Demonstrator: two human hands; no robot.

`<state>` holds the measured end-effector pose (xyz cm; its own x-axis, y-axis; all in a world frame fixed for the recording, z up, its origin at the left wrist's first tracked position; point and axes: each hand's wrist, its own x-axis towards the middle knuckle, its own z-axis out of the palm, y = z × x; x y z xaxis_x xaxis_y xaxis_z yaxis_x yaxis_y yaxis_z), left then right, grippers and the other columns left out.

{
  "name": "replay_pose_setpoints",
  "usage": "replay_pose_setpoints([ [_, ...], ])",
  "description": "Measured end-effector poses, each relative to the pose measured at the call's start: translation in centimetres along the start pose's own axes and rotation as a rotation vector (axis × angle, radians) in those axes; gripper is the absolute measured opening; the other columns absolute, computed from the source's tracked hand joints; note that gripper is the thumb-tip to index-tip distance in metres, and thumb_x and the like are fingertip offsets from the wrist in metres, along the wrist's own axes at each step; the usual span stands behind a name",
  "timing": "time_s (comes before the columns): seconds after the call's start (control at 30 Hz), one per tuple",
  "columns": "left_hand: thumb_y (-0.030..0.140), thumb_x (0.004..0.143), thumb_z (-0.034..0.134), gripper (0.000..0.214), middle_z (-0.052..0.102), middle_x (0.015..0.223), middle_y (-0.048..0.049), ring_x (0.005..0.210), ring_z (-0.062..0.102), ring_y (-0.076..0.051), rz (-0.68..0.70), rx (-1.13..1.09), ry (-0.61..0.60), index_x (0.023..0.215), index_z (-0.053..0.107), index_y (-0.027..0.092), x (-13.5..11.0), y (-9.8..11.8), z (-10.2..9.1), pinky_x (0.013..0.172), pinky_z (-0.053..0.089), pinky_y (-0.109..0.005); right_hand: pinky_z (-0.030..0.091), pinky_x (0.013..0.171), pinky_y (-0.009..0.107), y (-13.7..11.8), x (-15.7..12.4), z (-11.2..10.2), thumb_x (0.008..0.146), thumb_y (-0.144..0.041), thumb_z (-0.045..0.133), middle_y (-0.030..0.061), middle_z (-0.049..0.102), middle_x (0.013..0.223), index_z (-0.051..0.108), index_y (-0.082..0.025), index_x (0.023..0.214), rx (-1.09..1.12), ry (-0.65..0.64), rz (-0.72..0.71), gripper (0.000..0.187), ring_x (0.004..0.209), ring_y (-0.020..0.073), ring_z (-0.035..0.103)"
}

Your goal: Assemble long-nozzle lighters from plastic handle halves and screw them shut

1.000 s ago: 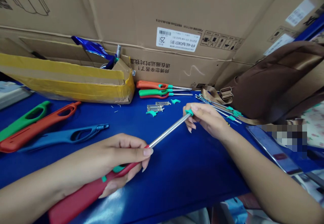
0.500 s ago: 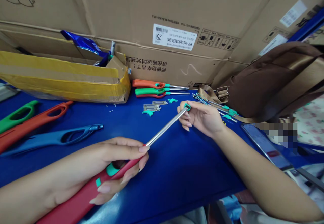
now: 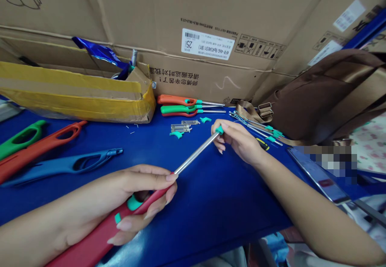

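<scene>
My left hand [image 3: 141, 194] is closed around the red handle of a long-necked lighter [image 3: 90, 239], thumb near its teal trigger. The lighter's silver metal tube [image 3: 196, 153] slants up to the right. My right hand [image 3: 238, 140] pinches the teal cap [image 3: 220, 130] at the tube's far tip. Both hands hover just over the blue table [image 3: 196, 202].
Green, orange and blue handle shells [image 3: 60, 164] lie at the left. A yellow-taped cardboard box [image 3: 75, 94] stands behind them. Three assembled lighters [image 3: 187, 106], small clear and teal parts [image 3: 181, 128], spare tubes [image 3: 259, 130], a brown bag [image 3: 325, 94] and a phone [image 3: 319, 174] are around.
The view dropped slightly after the first frame. My right hand's fingers shifted on the teal tip of the tube, and the lighter stayed held in both hands.
</scene>
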<state>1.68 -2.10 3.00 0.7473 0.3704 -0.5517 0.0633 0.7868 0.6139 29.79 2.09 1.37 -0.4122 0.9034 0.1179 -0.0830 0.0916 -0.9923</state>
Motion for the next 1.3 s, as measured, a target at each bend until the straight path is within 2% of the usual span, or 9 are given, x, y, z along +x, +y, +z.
replay_pose_setpoints([
  [0.13,0.04,0.085,0.075,0.03,0.05,0.056,0.0026,0.032,0.032,-0.002,0.016,0.007,0.012,0.07,0.066,0.015,0.2,-0.2,-0.1,0.028,0.036,-0.011,0.042,0.051,0.023,0.6,-0.1,0.5,0.101,-0.052,0.053,-0.0041,0.043,0.072,0.054,-0.018,0.086,-0.084,-0.049,-0.066,0.037,0.056,0.0091,0.044],
  [0.37,0.042,0.089,0.069,0.031,0.047,0.051,0.0026,0.031,0.033,-0.005,-0.015,-0.002,-0.094,0.073,0.064,0.016,0.5,-0.7,-1.0,0.029,0.039,-0.014,0.045,0.055,0.026,0.8,-0.5,0.8,0.106,-0.045,0.046,-0.0021,0.046,0.08,0.052,-0.02,0.094,-0.049,-0.143,-0.207,0.029,0.061,0.01,0.048],
  [0.53,0.043,0.088,0.071,0.031,0.048,0.053,0.0028,0.032,0.034,-0.005,-0.029,0.022,-0.087,0.073,0.063,0.017,0.5,-0.8,-1.0,0.03,0.04,-0.015,0.047,0.058,0.028,0.9,-0.5,0.7,0.107,-0.043,0.043,-0.0014,0.048,0.081,0.051,-0.02,0.094,-0.148,-0.166,-0.275,0.028,0.061,0.0107,0.047],
  [0.67,0.047,0.086,0.073,0.034,0.05,0.053,0.0022,0.031,0.034,-0.005,-0.032,0.039,-0.068,0.073,0.063,0.017,0.4,-0.8,-0.7,0.029,0.038,-0.014,0.047,0.057,0.027,0.4,-0.6,0.4,0.107,-0.045,0.044,-0.0017,0.049,0.078,0.051,-0.02,0.092,-0.193,-0.167,-0.277,0.029,0.059,0.0105,0.048],
  [0.8,0.047,0.087,0.073,0.035,0.049,0.052,0.0031,0.032,0.033,-0.004,-0.05,0.079,-0.022,0.073,0.064,0.016,0.2,-0.6,-0.4,0.029,0.035,-0.014,0.046,0.056,0.025,-1.2,-0.9,-0.6,0.104,-0.045,0.05,-0.0004,0.055,0.074,0.057,-0.017,0.091,-0.381,-0.219,-0.216,0.032,0.057,0.01,0.053],
  [0.97,0.049,0.084,0.076,0.036,0.051,0.051,0.0028,0.031,0.034,-0.005,-0.073,0.132,0.009,0.072,0.065,0.017,0.1,-0.4,-0.3,0.028,0.029,-0.014,0.049,0.059,0.023,-2.7,-1.0,-1.4,0.101,-0.031,0.058,0.0027,0.064,0.075,0.065,-0.015,0.091,-0.582,-0.278,-0.213,0.02,0.062,0.0106,0.059],
  [1.13,0.05,0.082,0.077,0.037,0.049,0.046,0.0035,0.03,0.034,-0.006,-0.068,0.172,0.027,0.071,0.065,0.017,0.5,-0.5,-0.5,0.027,0.028,-0.014,0.051,0.065,0.024,-2.8,-0.8,-1.7,0.099,-0.027,0.061,0.0051,0.069,0.078,0.072,-0.013,0.096,-0.745,-0.328,-0.282,0.018,0.066,0.0123,0.063],
  [1.3,0.048,0.08,0.078,0.036,0.049,0.048,0.0036,0.031,0.035,-0.005,-0.067,0.203,0.037,0.071,0.064,0.017,0.6,-0.7,-0.7,0.028,0.029,-0.015,0.052,0.064,0.023,-2.6,-0.8,-1.8,0.1,-0.028,0.058,0.0054,0.071,0.078,0.071,-0.014,0.097,-0.77,-0.358,-0.265,0.02,0.064,0.0124,0.064],
])
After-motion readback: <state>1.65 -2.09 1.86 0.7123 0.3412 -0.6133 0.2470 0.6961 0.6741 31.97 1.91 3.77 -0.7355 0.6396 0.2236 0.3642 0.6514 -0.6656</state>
